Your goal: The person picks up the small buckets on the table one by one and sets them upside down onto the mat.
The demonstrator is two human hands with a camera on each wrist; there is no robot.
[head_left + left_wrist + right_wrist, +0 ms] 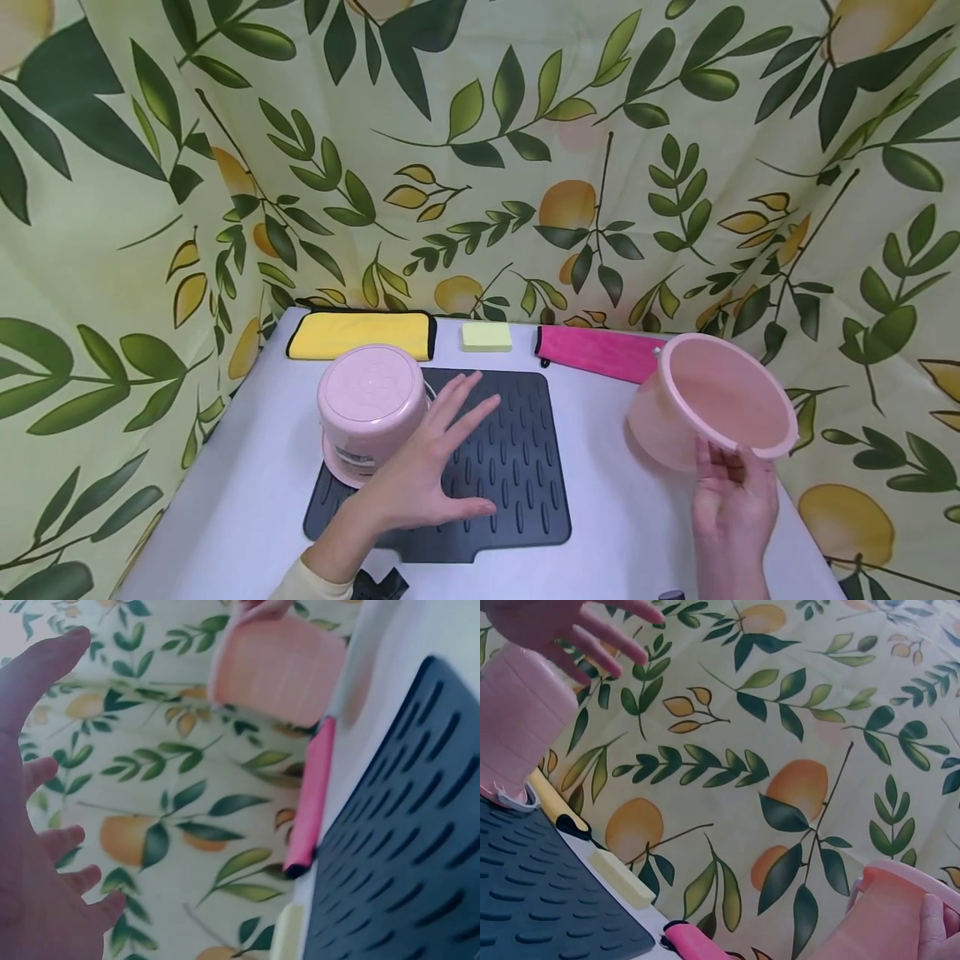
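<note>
Right grip [733,496] pinches rim of tilted bucket [660,417], right side of desk [600,517]. Left grip [423,467] spread, holding nothing, near upturned bucket [372,387] on mat [517,475]. Head, right wrist views show upturned bucket; left wrist doesn't.

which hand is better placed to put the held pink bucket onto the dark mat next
Probably the right hand: it grips the tilted, round pink plastic bucket by its rim, while the left hand hovers empty above the dark grey ribbed mat, away from that bucket.
</note>
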